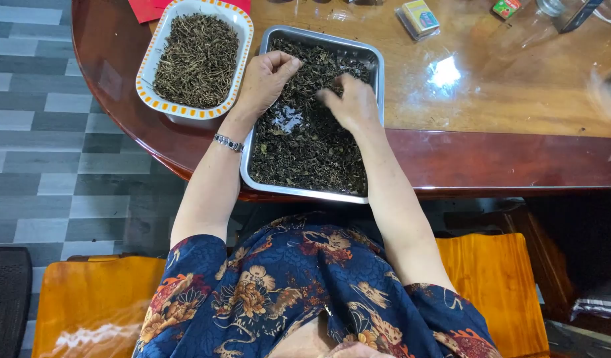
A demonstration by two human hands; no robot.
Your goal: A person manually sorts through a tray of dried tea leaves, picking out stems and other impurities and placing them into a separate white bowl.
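A steel tray (378,66) lies on the wooden table, filled with dark dried leaves (305,152). My left hand (264,81) rests over the tray's left rim, fingers curled and pinched together on a few bits of leaf. My right hand (350,103) is over the middle of the tray, blurred, fingers bent down into the leaves. To the left, touching the tray, stands a white dish with an orange-patterned rim (146,73) holding brownish dried stems (196,59).
The glossy round table (504,119) carries small boxes (419,18) and a glass at the back right. A red paper (143,9) lies behind the dish. Wooden chair seats (93,298) flank my lap; grey plank floor (47,132) is at left.
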